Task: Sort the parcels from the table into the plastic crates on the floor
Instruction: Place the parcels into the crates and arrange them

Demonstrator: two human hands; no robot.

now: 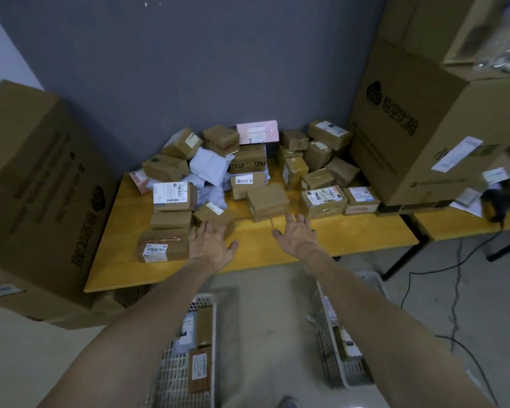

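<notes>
Several brown cardboard parcels and some white mailer bags [209,166] lie heaped on the yellow wooden table [351,231]. My left hand [209,245] stretches over the front of the table with fingers spread, just before a small brown box [215,216] and right of a taped flat box [162,245]. My right hand [296,234] is also spread and empty, just below a plain brown box [267,201]. Two white plastic crates stand on the floor under my arms, the left crate [202,301] and the right crate [371,281], each holding a few parcels.
A big carton [39,189] stands at the table's left end and a taller stack of cartons [424,122] at its right. A second yellow table [468,225] adjoins on the right, with black cables [454,304] trailing over the grey floor.
</notes>
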